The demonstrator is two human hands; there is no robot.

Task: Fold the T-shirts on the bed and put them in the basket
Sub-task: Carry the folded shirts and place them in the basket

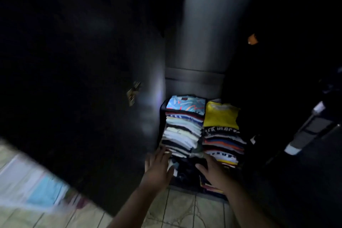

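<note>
The left hand (159,163) has its fingers (162,151) spread and straight, released, tips touching the near foot of the left stack (182,131). The right hand (212,169) also lies flat with straight fingers, gripping nothing, resting on dark folded cloth (187,170) low in the basket (162,105). Blur hides whether that cloth is one shirt or several.

From the fingers, the shirts lie toward 12 o'clock. Two stacks stand side by side in the dark basket: the left one is topped by a blue patterned shirt (186,102); the right stack (223,144) by a yellow shirt (221,116). Both stacks run lengthwise from 6 to 12 o'clock, leaning away from the person. The dark cloth sits at their near end, between and under the hands.

Judging from this, the step in hand is seating a folded shirt at the front of the basket, and both hands are equally near; the left is nearer the left stack, the right nearer the right one. The tall stacks could topple if pushed.

The bed (31,181) is a pale blur at 8 o'clock, well apart. Tiled floor (183,209) shows at 6 o'clock. Dark cabinet doors (83,79) rise at 10 o'clock.
</note>
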